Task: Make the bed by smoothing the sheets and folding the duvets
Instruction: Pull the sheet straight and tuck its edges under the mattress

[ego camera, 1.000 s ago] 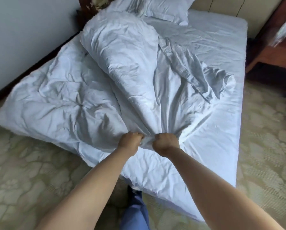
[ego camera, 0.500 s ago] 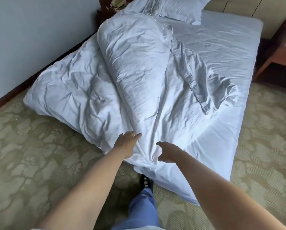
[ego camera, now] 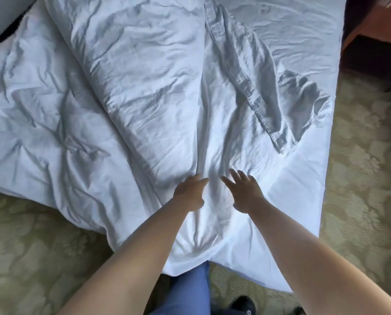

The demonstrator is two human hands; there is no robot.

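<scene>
Crumpled white duvet (ego camera: 126, 92) heaped across the bed, its rolled bulk running lengthways from the near corner up and away toward the top left, one edge spilling off the left side onto the patterned carpet (ego camera: 31, 246). Beside it on the right, a flatter flap with a stitched hem (ego camera: 249, 87) running diagonally, top centre down to lower right. White sheet (ego camera: 303, 178) showing bare along the right edge and at the near corner.

Both forearms stretched forward from the bottom, converging over the near end of the bedding. Left hand (ego camera: 190, 192) palm down at the foot of the rolled bulk, fingers extended and close together, tips against the fabric. Right hand (ego camera: 244, 192) just beside it, apart from the left, fingers spread and straight, hovering over or barely brushing the cloth; contact hard to tell through the blur. Neither hand gripping anything.

Blue trouser leg (ego camera: 187, 289) and a dark shoe (ego camera: 242, 305) below the corner. Dark wooden furniture (ego camera: 374, 42) at the upper right.
</scene>
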